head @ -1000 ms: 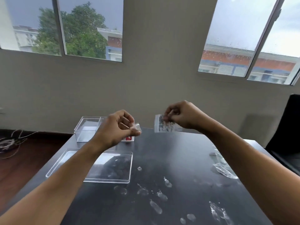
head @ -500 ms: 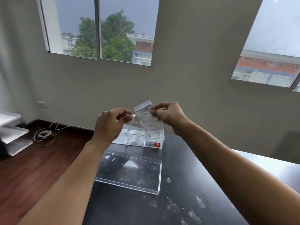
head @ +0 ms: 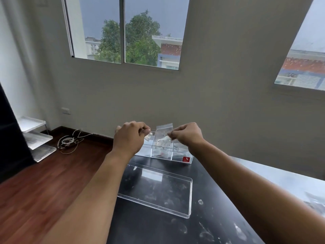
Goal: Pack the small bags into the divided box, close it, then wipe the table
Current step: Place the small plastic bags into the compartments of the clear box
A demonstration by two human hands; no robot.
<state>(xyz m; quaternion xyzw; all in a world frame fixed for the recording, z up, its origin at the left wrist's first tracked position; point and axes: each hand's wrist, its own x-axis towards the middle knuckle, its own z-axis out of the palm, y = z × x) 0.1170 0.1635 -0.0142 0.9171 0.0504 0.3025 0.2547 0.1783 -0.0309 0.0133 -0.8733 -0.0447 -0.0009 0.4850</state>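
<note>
A clear divided box (head: 177, 156) with a red label stands at the far edge of the black table (head: 154, 229). Its clear lid (head: 158, 192) lies flat on the table in front of it. My right hand (head: 186, 135) pinches a small clear bag (head: 163, 136) and holds it upright over the box's middle compartments. My left hand (head: 129, 138) is closed on a second, crumpled small bag (head: 147, 137) just left of the first. Both hands hover above the box.
White smudges and spots (head: 207, 231) mark the table's near right part. More clear bags (head: 314, 201) lie at the right edge. On the wooden floor to the left are a coil of cable (head: 67, 142) and a white tiered rack (head: 35, 138).
The view has swung left and nearer to the box. My right hand has brought its bag lower, down over the box's compartments. My left hand stays closed beside it.
</note>
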